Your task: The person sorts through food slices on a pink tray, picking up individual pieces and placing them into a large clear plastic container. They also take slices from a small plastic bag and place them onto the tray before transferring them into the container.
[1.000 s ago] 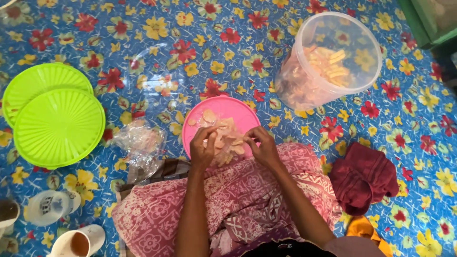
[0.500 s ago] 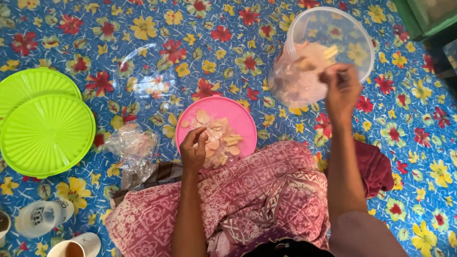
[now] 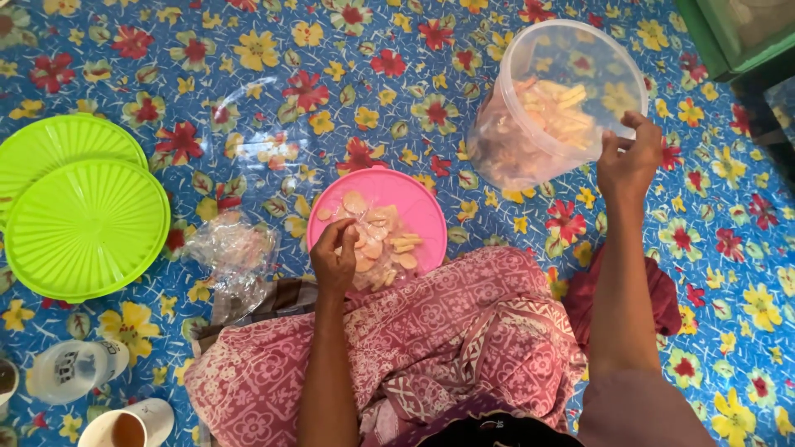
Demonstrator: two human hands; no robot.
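left hand (image 3: 335, 257) pinching chips (image 3: 377, 244) on pink lid (image 3: 414, 199) | right hand (image 3: 629, 161) opening, fingers loose, over clear tub (image 3: 530, 157) | tub partly filled, many chips remaining

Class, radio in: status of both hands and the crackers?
Left hand pinching crackers on pink lid. Right hand open beside clear tub. Nothing between.

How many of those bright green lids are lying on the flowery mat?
2. Both lie at the left: one green lid on top, nearer the person, and the other green lid partly tucked under it, farther away. More could be hidden beneath.
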